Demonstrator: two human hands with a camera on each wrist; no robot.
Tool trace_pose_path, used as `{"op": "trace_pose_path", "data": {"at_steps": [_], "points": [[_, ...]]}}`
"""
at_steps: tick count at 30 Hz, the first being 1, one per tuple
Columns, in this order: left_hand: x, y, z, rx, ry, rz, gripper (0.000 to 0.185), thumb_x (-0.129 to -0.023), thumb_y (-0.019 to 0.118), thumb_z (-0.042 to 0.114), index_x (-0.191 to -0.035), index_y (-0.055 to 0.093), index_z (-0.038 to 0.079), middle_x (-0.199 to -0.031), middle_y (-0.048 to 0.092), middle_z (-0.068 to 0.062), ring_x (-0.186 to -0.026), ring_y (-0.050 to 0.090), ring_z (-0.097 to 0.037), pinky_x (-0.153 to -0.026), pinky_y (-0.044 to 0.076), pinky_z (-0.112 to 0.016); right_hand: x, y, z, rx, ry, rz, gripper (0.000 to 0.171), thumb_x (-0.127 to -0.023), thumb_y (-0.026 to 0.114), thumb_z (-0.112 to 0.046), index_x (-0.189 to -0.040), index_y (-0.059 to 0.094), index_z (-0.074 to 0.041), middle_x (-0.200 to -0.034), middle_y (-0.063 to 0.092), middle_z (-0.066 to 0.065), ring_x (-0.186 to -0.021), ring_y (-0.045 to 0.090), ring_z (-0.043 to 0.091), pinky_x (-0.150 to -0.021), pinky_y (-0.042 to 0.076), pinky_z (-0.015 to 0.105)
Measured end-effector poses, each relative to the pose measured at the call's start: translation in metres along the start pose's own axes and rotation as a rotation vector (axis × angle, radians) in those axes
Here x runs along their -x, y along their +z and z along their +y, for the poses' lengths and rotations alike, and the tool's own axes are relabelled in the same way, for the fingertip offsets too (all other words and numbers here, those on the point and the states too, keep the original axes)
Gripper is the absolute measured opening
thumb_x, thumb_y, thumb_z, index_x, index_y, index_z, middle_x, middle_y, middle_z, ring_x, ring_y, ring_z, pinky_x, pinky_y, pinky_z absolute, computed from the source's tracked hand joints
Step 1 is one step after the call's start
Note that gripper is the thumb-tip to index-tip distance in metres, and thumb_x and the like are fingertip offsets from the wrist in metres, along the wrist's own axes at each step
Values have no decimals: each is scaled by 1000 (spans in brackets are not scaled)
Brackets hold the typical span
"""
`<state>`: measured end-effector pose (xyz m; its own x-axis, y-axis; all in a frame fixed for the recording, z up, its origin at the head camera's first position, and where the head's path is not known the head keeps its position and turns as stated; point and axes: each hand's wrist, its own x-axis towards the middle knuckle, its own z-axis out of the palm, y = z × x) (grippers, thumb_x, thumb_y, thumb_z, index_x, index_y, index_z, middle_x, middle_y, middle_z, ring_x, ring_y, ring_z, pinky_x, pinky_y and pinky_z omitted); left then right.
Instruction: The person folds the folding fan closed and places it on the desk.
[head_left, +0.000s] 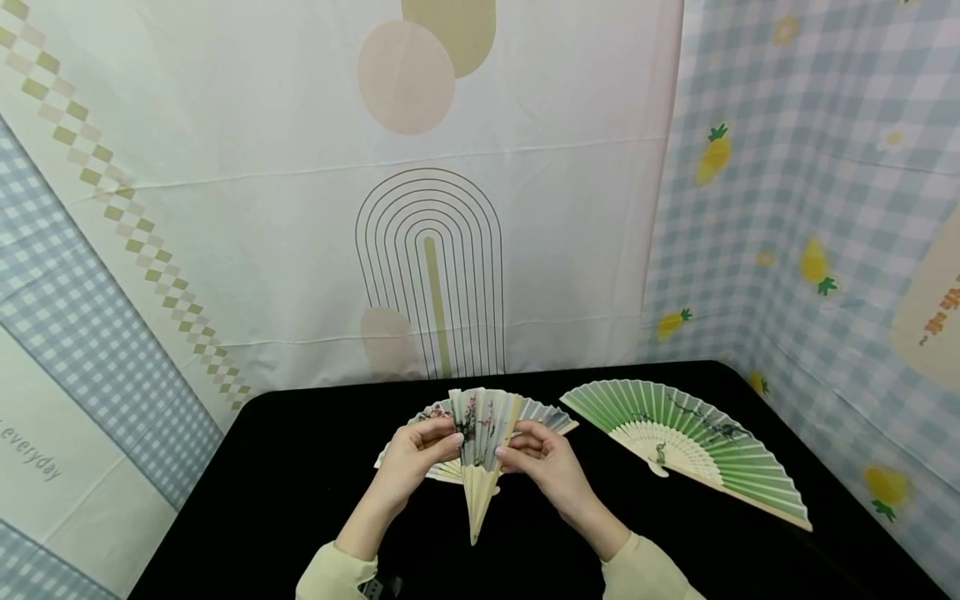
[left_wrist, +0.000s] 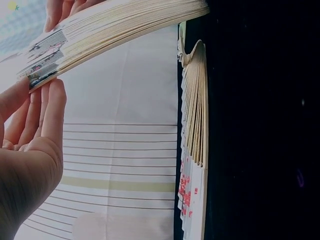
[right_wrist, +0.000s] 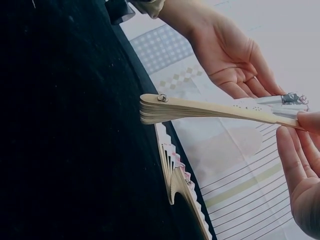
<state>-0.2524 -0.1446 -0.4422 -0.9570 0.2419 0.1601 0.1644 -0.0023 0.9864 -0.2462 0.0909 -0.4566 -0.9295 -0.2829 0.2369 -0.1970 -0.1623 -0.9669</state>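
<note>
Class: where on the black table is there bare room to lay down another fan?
The left part of the black table, beside the left hand, looks bare. Crowded: the middle, with the held fan above a flat fan, and the right, with the green fan.

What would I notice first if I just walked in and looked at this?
Probably the two hands at the front of the black table: the left hand and right hand pinch a partly folded flower-painted fan between them, above another open fan lying flat. Next, the big green fan spread wide open on the table to the right. Behind hang colourful cloths with pineapples.
</note>
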Motion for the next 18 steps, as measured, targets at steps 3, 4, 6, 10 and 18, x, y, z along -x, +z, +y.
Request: {"op": "trace_pose_path", "data": {"at_steps": [3, 4, 6, 10, 18], "points": [[0, -1, 0, -1, -8, -23, 40, -96, 70, 11, -127, 61, -13, -112, 68, -15, -97, 69, -16, -87, 59, -32, 1, 0, 0, 6, -4, -13, 39, -93, 72, -2, -124, 56, 15, -99, 70, 15, -85, 71, 15, -79, 62, 35], [0, -1, 0, -1, -13, -30, 41, -96, 69, 11, -128, 60, -13, -113, 67, -15, -98, 69, -16, -88, 59, -32, 1, 1, 0, 7, -7, -17, 39, -93, 72, -2, -124, 56, 15, -99, 70, 16, -85, 71, 15, -79, 62, 35], [0, -1, 0, 3, -17, -44, 42, -97, 68, 12, -130, 59, -13, -115, 67, -17, -99, 69, -16, -89, 58, -33, 1, 1, 0, 6, -13, -23, 39, -93, 71, -2, -124, 56, 15, -100, 70, 18, -85, 71, 15, -79, 62, 35], [1, -2, 0, 7, -14, -70, 43, -98, 67, 13, -132, 58, -14, -118, 66, -18, -100, 69, -17, -90, 58, -33, 2, 1, 0, 7, -18, -31, 39, -93, 71, -2, -125, 56, 15, -101, 70, 20, -85, 71, 15, -79, 61, 34], [2, 0, 0, -2, 6, -80, 41, -97, 67, 9, -130, 59, -13, -118, 67, -19, -101, 68, -15, -89, 58, -31, 2, 1, -1, 13, -6, -34, 38, -93, 71, -2, -124, 56, 14, -100, 70, 19, -85, 71, 15, -79, 61, 35]]}}
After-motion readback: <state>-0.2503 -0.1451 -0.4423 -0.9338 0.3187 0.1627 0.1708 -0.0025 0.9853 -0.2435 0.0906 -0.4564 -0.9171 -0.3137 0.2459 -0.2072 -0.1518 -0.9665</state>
